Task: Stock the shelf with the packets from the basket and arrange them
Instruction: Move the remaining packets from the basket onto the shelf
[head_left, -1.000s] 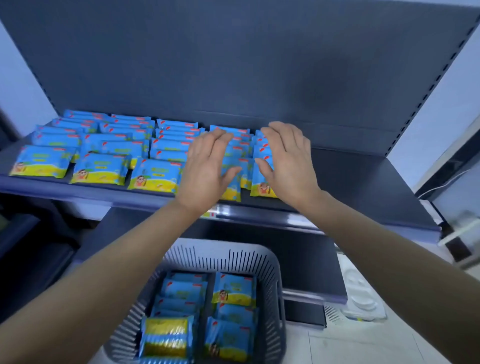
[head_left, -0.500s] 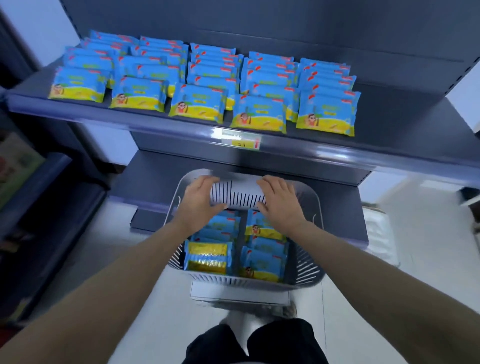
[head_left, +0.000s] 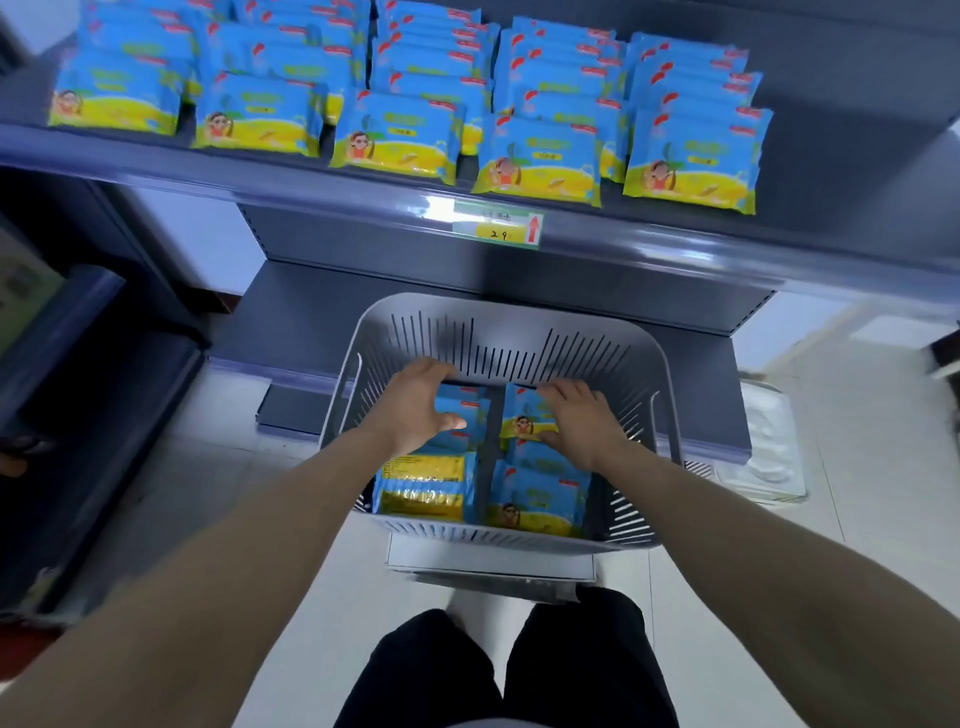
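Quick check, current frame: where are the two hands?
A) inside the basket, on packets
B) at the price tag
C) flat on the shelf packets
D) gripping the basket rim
A: the left hand grips the left-column packet and the right hand grips the right-column packet, both inside the basket.

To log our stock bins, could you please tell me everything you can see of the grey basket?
The basket is grey plastic with rounded corners, a smooth rim and vertical slots in its sloping walls. It stands upright on a pale low stand below the shelf. Blue-and-yellow packets lie inside in two columns. The left hand and right hand reach in, each gripping one of the far packets.
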